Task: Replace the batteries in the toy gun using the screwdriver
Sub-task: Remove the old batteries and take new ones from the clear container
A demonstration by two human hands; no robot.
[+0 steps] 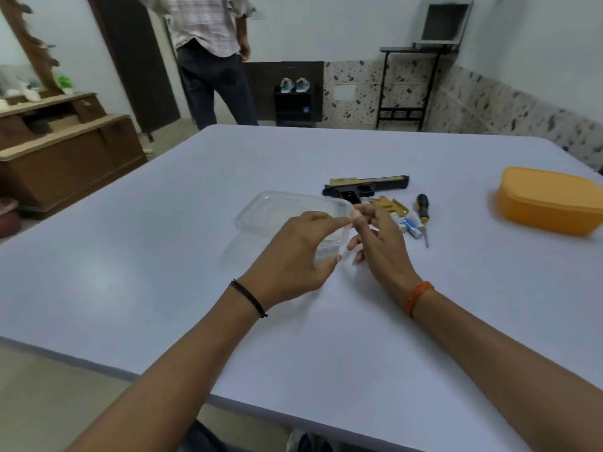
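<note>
Fingertips of the left hand and right hand meet over the clear plastic tub; whether either grip pinches anything, I cannot tell. Mid-bench, toward the far edge, the black-and-gold toy gun lies beside loose batteries and the yellow-handled screwdriver; keep small parts over the tub.

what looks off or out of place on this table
The toy gun is partly taken apart: a gold cover piece lies loose in front of it, beside loose batteries and the screwdriver. That fits a battery change. Nothing looks spilled or broken; the clear container and orange box sit flat.
</note>
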